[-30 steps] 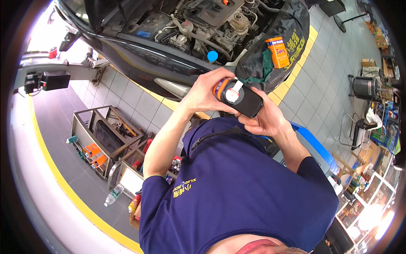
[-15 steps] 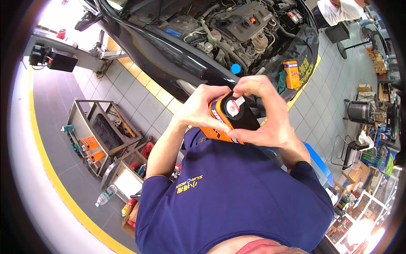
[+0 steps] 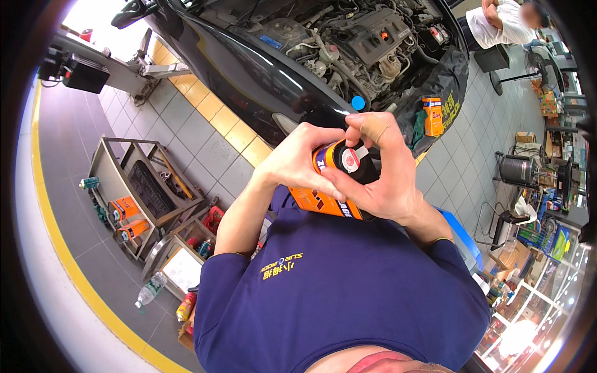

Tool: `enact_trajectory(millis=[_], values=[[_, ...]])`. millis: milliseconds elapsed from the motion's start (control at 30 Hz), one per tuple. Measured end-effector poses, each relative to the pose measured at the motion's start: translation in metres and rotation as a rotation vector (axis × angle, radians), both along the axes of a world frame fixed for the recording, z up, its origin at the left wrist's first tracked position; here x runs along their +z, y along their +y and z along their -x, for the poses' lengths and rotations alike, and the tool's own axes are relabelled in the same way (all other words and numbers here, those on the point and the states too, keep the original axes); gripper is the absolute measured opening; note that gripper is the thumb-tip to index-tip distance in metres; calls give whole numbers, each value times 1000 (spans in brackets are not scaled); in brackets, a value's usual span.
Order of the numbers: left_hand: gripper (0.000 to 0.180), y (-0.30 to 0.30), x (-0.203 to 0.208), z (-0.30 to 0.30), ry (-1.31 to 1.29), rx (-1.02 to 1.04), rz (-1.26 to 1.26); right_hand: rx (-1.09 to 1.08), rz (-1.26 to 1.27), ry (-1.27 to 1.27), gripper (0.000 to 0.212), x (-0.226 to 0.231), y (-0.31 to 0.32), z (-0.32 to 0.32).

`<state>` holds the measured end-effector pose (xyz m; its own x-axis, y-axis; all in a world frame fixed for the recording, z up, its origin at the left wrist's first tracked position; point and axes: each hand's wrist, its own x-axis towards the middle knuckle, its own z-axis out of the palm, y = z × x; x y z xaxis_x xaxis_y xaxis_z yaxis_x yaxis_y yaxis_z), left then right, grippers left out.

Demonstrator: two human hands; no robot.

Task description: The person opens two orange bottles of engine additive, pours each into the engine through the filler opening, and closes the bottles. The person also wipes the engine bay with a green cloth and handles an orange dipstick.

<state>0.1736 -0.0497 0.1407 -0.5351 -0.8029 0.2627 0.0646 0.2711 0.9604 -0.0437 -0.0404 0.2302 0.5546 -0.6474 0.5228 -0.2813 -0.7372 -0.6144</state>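
Note:
I hold an orange oil bottle [image 3: 323, 202] with a black top [image 3: 364, 166] in front of my chest, tilted with its mouth toward the camera. A round red and white seal [image 3: 350, 160] shows at the mouth. My left hand [image 3: 295, 166] wraps the bottle's upper body from the left. My right hand [image 3: 384, 180] grips the black top from the right, thumb and fingertips lying at the seal. My blue shirt [image 3: 336, 292] fills the lower picture.
A dark car with its hood up and engine bay [image 3: 348, 37] open stands ahead. An orange box [image 3: 431, 115] rests on its fender cover. A tool cart [image 3: 143, 186] stands left, a water bottle [image 3: 149, 291] lies on the floor. A person [image 3: 500, 22] sits top right.
Both hands have closed tighter round the bottle's top, and the bottle now sits lower and nearer my chest. The right fingers have come over the seal.

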Motion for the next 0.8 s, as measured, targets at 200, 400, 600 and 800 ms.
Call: enact_trajectory(millis=[200, 400, 600, 800], values=[[76, -1, 5, 7, -70, 55, -26, 30, 29, -57, 75, 0, -7, 8], [77, -6, 8, 13, -84, 108, -45, 68, 47, -67, 70, 0, -22, 15], [71, -9, 6, 26, -32, 116, -84, 161, 55, -83, 71, -2, -35, 28], [71, -11, 10, 39, 43, 131, -193, 179, 102, -147, 73, -11, -44, 38]])
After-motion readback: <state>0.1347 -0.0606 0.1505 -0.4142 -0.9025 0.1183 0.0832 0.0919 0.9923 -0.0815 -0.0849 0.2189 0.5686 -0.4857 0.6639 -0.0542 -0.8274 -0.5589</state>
